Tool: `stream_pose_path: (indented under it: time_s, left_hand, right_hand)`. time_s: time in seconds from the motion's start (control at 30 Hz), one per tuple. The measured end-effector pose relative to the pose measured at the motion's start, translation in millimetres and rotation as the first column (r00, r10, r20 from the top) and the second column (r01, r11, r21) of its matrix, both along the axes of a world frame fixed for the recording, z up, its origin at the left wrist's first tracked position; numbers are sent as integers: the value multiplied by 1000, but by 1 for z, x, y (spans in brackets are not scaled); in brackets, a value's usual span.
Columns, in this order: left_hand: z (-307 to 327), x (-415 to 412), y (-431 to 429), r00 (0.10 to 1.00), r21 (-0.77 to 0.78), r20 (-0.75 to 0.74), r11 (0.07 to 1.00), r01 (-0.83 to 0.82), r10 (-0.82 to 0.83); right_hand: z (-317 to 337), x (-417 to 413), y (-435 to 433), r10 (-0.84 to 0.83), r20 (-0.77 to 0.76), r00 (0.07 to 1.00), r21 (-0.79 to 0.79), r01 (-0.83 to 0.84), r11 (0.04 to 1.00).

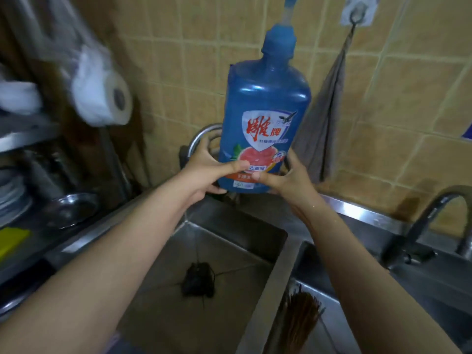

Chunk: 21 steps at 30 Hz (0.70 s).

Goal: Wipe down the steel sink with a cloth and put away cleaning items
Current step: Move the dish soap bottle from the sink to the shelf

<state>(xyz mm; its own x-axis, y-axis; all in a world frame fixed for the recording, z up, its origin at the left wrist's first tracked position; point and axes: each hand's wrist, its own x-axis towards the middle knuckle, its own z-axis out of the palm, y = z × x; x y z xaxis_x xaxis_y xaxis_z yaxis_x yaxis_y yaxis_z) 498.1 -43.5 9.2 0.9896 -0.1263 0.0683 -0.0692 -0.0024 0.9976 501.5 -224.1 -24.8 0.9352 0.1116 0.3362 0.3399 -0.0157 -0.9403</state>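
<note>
**Dish soap bottle held in both hands over the back of the sink**

I grip the blue dish soap bottle low down with both hands. My left hand wraps its left side with the thumb laid across the front label. My right hand curls round its right side, thumb on the lower label. The two thumbs nearly meet. The bottle is lifted above the back edge of the steel sink, roughly upright, its top leaning slightly right. Its pump neck runs out of the top of the view.

Behind the bottle's left side a curved faucet shows, partly hidden by my left hand. The left basin below holds a dark drain strainer at its middle. In the right basin, near its front, lies a bundle of thin brown sticks, likely chopsticks. A second faucet stands at the sink's back right edge.

A grey cloth hangs on the tiled wall from a hook, just right of the bottle. On the tabletop to the left sit a steel bowl, a stack of plates and a yellow sponge. Above them hangs a paper roll in clear plastic, blurred.
</note>
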Motion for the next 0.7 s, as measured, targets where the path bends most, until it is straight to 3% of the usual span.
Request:
stream_pose_path:
  time_s: [0.33, 0.7]
  left_hand:
    - [28, -107, 87, 947, -25, -35, 947, -321, 320]
    - [59, -158, 228, 814, -2, -34, 814, -581, 580]
  right_hand:
    - [27, -40, 103, 362, -22, 932, 76, -360, 930]
    - [56, -46, 275, 585, -43, 810, 102, -579, 809]
